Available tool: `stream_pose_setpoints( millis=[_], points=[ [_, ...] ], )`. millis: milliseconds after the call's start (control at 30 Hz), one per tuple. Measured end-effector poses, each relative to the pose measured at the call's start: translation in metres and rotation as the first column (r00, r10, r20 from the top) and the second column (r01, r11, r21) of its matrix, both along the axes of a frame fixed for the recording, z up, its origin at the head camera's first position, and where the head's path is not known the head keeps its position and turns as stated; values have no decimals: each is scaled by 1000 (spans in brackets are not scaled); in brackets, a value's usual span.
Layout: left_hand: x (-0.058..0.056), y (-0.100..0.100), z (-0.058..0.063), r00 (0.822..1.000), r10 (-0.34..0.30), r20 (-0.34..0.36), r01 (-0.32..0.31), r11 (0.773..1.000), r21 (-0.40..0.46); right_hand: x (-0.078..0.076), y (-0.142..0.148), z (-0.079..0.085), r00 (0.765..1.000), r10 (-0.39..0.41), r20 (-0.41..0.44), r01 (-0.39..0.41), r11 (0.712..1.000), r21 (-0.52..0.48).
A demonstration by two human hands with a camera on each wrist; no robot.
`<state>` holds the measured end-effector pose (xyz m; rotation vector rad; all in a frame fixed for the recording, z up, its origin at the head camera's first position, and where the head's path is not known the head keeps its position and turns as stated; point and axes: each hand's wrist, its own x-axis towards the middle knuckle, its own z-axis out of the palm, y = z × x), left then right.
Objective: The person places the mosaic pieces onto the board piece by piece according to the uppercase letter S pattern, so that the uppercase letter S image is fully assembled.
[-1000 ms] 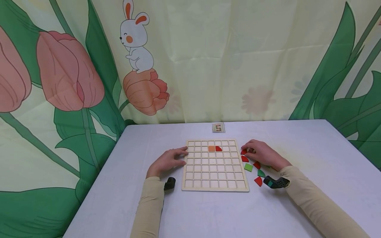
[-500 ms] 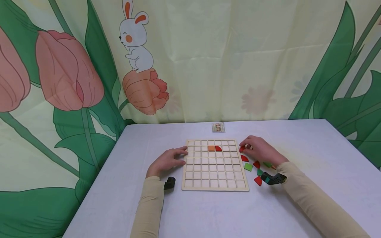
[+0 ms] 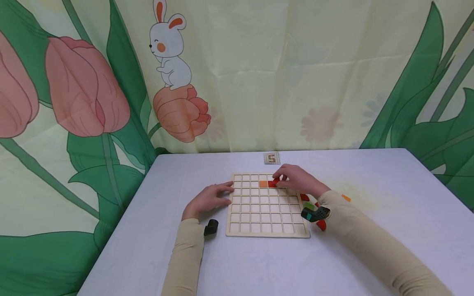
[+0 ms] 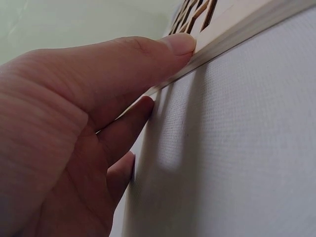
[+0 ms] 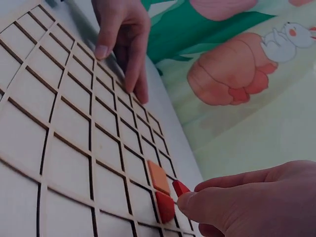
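Note:
My right hand is over the upper right of the wooden grid board, pinching a red quarter-circle tile between thumb and fingers. Just below that tile in the right wrist view, a second red tile lies in a grid cell. Beside it sits an orange square tile in its own cell. My left hand rests along the board's left edge, fingers fairly straight. In the left wrist view its thumb touches the board's rim.
Loose tiles lie right of the board, partly hidden by my right forearm: a red one, a light green one and an orange one among them. A small patterned card lies behind the board on the white table.
My right hand has picked up a red tile from right of the board and carried it left, over the grid beside the placed red tile. The left hand has stayed put.

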<state>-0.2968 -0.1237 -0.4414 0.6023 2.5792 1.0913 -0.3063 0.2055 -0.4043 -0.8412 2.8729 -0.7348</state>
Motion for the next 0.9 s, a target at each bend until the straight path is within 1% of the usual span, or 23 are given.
stream_pose_setpoints(
  millis=[133,267,367,467,633,800,900],
  points=[
    [-2,-1,-2,1000,-19,-11,19,1000,6,-9,-25,-5,996,85,-26,-85,996,13],
    [-3,0,-2,1000,-20,-8,20,1000,4,-17,-43,-9,993,112,-35,-112,994,5],
    [-2,0,-1,1000,-5,8,5,1000,1,-23,-51,-14,991,125,-36,-125,992,2],
    [-2,1,0,1000,1,16,-1,1000,2,-27,-55,-18,988,145,-57,-146,989,0],
    [-2,2,0,1000,-3,22,3,1000,1,-26,-57,-19,987,152,-50,-152,988,3],
    [-2,2,1,1000,7,21,-7,1000,-15,-28,-57,-21,980,181,-84,-179,983,34],
    [-1,2,1,1000,6,22,-6,1000,-4,-28,-57,-22,979,186,-89,-184,982,34]
  ],
)
